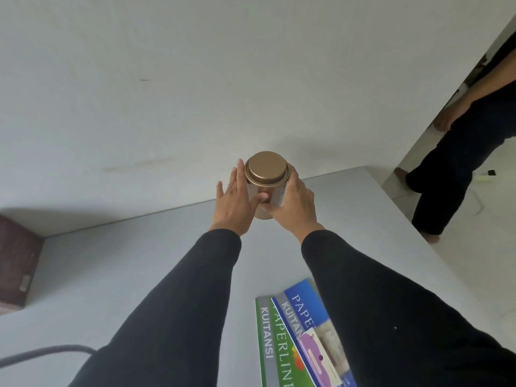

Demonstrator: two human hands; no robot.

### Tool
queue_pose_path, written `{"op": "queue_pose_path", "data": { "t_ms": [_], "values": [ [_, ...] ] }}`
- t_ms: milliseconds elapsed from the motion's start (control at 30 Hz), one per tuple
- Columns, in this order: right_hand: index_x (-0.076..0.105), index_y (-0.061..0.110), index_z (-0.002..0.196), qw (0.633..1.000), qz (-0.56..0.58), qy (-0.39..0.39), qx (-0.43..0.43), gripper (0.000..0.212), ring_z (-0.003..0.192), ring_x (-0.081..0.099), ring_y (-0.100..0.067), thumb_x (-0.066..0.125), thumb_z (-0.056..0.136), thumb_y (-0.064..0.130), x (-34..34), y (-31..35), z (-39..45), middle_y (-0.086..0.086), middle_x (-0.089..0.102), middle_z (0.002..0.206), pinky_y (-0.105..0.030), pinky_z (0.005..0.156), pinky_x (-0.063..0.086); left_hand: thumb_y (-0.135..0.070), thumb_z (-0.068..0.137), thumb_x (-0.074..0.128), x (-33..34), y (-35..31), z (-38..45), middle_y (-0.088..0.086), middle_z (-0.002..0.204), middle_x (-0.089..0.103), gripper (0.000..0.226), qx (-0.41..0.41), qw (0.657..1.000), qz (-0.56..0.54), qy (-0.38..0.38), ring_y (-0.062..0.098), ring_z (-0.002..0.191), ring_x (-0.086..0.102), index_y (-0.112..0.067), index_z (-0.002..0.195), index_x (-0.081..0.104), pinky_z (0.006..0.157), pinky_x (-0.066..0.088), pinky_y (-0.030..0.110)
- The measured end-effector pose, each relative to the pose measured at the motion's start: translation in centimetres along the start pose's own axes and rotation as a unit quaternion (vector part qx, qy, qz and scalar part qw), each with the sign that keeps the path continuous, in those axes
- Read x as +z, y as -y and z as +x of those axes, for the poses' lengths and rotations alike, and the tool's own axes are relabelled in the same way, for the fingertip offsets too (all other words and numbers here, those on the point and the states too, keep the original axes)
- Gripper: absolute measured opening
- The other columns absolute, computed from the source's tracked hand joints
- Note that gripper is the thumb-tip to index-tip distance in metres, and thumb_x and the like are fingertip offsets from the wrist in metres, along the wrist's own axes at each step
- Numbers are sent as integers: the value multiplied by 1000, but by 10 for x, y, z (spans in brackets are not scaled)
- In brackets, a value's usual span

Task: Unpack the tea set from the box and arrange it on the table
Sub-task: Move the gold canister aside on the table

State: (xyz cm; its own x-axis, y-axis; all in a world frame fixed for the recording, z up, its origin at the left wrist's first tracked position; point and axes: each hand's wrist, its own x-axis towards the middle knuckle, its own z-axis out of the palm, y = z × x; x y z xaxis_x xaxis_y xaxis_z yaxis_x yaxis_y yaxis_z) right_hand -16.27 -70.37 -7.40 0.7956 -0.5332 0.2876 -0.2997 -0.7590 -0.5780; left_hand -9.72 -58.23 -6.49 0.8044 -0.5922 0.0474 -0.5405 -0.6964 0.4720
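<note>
A gold tin canister with a round lid stands upright near the far edge of the grey table, close to the white wall. My right hand grips its right side, thumb across the front. My left hand lies against its left side with straight fingers. Both arms wear black sleeves. The canister's lower part is hidden by my hands.
A dark brown box sits at the table's left edge. Green and blue receipt books lie near the front right. A grey cable runs at the front left. Another person in dark clothes stands beyond the table's right edge.
</note>
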Motion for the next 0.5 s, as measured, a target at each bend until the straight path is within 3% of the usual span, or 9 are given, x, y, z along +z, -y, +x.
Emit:
{"op": "queue_pose_path", "data": {
  "t_ms": [333,500],
  "values": [
    [22,20,144,988,125,76,49,92,126,48,-22,80,72,25,19,-42,28,0,47,140,-26,94,42,-48,98,37,41,-11,35,0,162,-1,84,-47,999,2,11,13,149,2,-13,151,-18,122,2,41],
    [24,16,143,984,141,96,46,91,127,48,-22,80,72,21,31,-51,35,-2,46,140,-27,98,41,-52,97,34,54,-6,42,4,162,1,84,-74,997,1,19,15,149,9,-13,151,-18,121,2,41]
  ]
}}
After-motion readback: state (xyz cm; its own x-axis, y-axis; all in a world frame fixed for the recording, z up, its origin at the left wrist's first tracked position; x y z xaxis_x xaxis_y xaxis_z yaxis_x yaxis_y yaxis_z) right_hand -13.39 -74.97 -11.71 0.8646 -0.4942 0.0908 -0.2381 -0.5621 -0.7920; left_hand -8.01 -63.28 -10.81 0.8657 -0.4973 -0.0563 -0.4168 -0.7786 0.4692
